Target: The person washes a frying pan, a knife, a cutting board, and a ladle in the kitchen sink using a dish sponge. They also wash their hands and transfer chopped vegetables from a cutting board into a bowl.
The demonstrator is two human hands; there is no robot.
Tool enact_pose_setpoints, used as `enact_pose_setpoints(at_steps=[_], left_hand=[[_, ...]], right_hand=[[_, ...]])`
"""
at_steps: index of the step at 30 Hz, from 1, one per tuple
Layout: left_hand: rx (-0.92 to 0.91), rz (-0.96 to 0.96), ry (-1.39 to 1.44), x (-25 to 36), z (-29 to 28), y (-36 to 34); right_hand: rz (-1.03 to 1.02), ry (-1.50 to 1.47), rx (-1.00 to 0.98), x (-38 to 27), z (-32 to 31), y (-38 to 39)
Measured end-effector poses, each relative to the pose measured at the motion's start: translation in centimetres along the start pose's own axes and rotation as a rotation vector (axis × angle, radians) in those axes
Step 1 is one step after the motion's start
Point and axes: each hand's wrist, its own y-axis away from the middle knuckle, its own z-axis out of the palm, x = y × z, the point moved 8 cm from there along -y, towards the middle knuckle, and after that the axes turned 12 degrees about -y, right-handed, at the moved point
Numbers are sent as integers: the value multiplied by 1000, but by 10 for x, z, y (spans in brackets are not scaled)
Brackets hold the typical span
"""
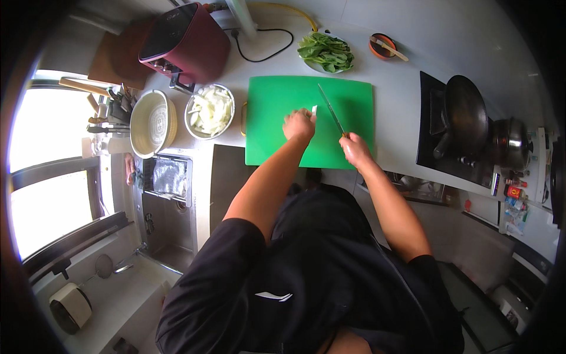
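On the green cutting board [271,100], my left hand [299,125] has its fingers closed on a small white piece [314,110], held near the board's middle. My right hand [355,147] grips the handle of a long knife [331,110], its blade pointing forward and left over the board, to the right of the white piece. A steel bowl of cut white pieces [209,111] stands just left of the board. A plate of green leafy vegetables [324,52] is behind it.
An empty cream basin [150,124], knife block [106,118] and sink [168,230] are at the left. A maroon appliance [194,53] stands at back left. A small orange bowl [382,52] with a utensil is at back right; a stove with a wok [463,115] is at the right.
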Motion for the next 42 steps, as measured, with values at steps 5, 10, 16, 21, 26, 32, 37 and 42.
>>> enact_pose_setpoints(at_steps=[5,10,16,21,26,32,37,42], left_hand=[[213,6,-15,-17,-7,5],[205,-81,4,-19,-15,8],[108,-291,123,-26,-5,3],[52,-353,190,-28,-2,1],[35,-355,185,-28,-2,0],[-3,-378,170,-28,3,-3],[-49,-381,214,-29,2,-2],[-89,-370,220,-28,1,-3]], right_hand=[[2,-8,-58,3,5,10],[89,39,-132,-1,33,15],[-207,217,2,-31,61,12],[-203,153,-17,-27,71,11],[-147,52,-66,-11,71,12],[-243,20,-54,-3,67,19],[-219,100,-66,-15,67,15],[-271,84,-44,-32,78,-15]])
